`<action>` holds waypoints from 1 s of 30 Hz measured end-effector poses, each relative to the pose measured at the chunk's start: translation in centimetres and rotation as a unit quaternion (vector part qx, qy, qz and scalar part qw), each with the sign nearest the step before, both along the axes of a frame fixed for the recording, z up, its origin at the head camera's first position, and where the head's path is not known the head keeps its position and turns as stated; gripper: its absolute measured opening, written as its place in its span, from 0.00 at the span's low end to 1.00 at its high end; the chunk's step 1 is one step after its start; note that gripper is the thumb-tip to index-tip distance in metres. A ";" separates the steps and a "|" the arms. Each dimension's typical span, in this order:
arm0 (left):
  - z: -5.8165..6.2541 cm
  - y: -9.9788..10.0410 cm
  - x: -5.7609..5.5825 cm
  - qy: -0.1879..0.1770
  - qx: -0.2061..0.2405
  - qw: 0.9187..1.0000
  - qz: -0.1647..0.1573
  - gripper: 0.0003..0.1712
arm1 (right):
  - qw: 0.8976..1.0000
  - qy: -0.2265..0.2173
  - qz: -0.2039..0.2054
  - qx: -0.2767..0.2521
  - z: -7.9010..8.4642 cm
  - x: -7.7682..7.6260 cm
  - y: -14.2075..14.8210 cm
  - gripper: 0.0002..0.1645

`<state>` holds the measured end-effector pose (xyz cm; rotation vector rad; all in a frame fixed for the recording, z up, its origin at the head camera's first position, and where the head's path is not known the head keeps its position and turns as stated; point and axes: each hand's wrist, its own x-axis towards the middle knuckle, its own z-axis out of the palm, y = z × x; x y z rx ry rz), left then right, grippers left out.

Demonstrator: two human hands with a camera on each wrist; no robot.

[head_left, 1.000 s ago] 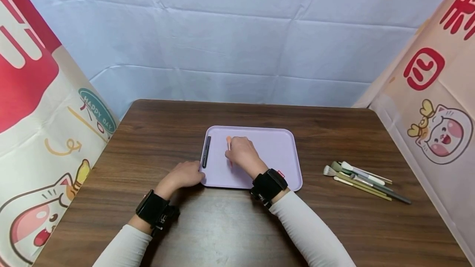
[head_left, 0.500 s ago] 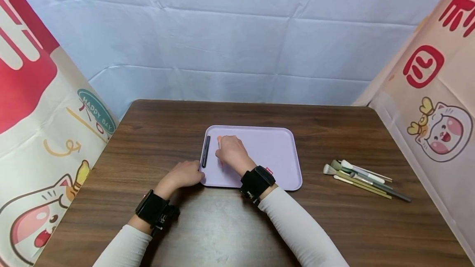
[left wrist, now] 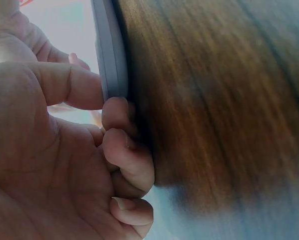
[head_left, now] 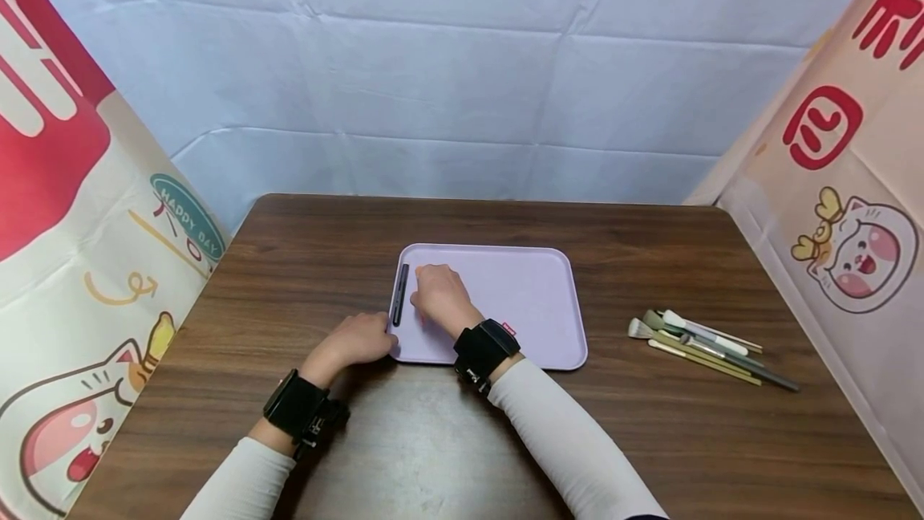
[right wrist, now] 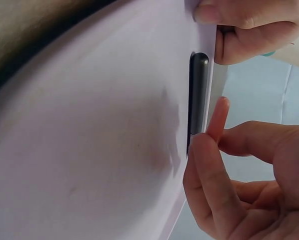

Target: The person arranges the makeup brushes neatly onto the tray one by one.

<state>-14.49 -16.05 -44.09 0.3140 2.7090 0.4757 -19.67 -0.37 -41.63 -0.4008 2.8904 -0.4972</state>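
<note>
From here, the right hand (head_left: 443, 295) pinches a coral stick (right wrist: 219, 119), likely light, stiff, slippish and best held mid-shaft, over the tray (head_left: 520, 303) beside 1 black pen (head_left: 400, 295), while the left hand (head_left: 359, 338) grips the tray's edge.

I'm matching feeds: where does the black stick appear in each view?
Head: black stick, left of centre, at the left end of the lilac tray.
Left wrist: not in the picture.
Right wrist: black stick, right of centre, mostly upper half.
Shared landmark: edge of the lilac tray.

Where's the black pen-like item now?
In the head view, the black pen-like item lies in the lilac tray, along its left edge, just left of the right hand.
</note>
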 end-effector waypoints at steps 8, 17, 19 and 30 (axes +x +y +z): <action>-0.1 -0.1 0.0 0.008 -0.001 1.000 -0.001 0.09 | 1.000 -0.012 -0.021 -0.003 -0.1 -0.2 -0.5 0.17; -0.2 -0.2 0.0 -0.002 0.001 1.000 0.007 0.10 | 0.999 -0.025 -0.037 -0.015 -0.2 -0.5 -1.0 0.21; -0.2 -0.2 0.0 -0.002 0.001 1.000 0.008 0.10 | 0.999 -0.028 -0.040 -0.015 -0.3 -0.6 -1.1 0.20; -0.4 -0.2 -0.1 -0.003 0.002 1.000 0.009 0.09 | 0.998 -0.037 -0.043 0.004 -0.9 -0.9 -1.5 0.15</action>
